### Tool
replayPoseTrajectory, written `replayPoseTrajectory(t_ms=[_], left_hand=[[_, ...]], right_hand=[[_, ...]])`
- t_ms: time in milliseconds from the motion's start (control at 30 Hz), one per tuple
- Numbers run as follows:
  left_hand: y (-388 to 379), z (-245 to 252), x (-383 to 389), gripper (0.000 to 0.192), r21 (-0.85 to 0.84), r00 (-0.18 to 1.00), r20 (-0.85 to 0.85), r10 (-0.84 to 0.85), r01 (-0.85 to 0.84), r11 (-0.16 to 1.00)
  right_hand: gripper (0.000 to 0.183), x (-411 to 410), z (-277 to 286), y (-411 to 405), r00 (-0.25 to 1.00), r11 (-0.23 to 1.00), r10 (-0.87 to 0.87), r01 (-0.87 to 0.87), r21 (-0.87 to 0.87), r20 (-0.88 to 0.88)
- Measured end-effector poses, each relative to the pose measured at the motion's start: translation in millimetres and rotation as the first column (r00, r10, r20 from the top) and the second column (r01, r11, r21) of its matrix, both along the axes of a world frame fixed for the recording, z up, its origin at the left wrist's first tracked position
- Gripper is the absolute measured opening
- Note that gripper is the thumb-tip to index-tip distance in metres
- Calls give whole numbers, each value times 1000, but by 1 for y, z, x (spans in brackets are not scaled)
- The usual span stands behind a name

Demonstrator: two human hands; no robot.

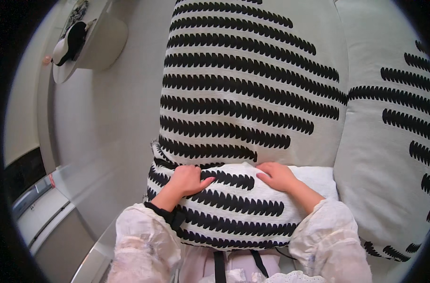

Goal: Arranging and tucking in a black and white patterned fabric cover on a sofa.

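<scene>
A white sofa armrest cover [236, 214] with black scalloped stripes lies across in front of me. My left hand [189, 179] is on its upper far edge, knuckles up and thumb stretched to the right; its other fingertips are hidden beyond the edge. Farther right on the same edge is my right hand [279, 176], thumb and index finger pointing left, with the other fingers partly out of sight. Beyond both hands spreads the matching striped seat cover [243, 92]. A crease separates it from the armrest. Whether either hand pinches the fabric is hidden.
On the right stands the sofa's backrest [363, 155], covered in similar fabric. Pale floor [105, 116] runs along the left. A white table [105, 46] at the upper left bears a black-and-white object [70, 44]. A white cabinet [48, 219] is at the lower left.
</scene>
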State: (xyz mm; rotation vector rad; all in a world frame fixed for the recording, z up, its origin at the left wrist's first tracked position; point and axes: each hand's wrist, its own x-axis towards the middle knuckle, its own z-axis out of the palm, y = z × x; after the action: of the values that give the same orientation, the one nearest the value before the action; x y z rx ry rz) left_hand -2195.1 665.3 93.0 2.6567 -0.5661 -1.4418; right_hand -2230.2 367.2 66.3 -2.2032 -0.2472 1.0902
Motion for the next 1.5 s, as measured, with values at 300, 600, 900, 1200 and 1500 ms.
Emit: replayPoseTrajectory(t_ms=[300, 600, 900, 1200, 1500], left_hand=[[102, -1, 14, 27, -383, 882, 50, 468, -416, 825], [168, -45, 10, 55, -353, 929, -42, 369, -359, 864], [181, -37, -5, 40, -195, 945, -136, 298, -320, 927], [205, -48, 7, 23, -308, 988, -5, 155, -149, 940], [122, -13, 22, 36, -630, 981, -67, 179, -181, 755]], right_hand=[[43, -4, -18, 3, 990, 999, 21, -27, -47, -139], [32, 26, 22, 62, 996, 997, 76, -76, -5, 52], [44, 43, 13, 188, 996, 999, 50, -51, -15, -68], [47, 17, -3, 203, 978, 983, 180, -174, -63, 104], [49, 39, -15, 206, 963, 971, 188, -211, -110, -192]])
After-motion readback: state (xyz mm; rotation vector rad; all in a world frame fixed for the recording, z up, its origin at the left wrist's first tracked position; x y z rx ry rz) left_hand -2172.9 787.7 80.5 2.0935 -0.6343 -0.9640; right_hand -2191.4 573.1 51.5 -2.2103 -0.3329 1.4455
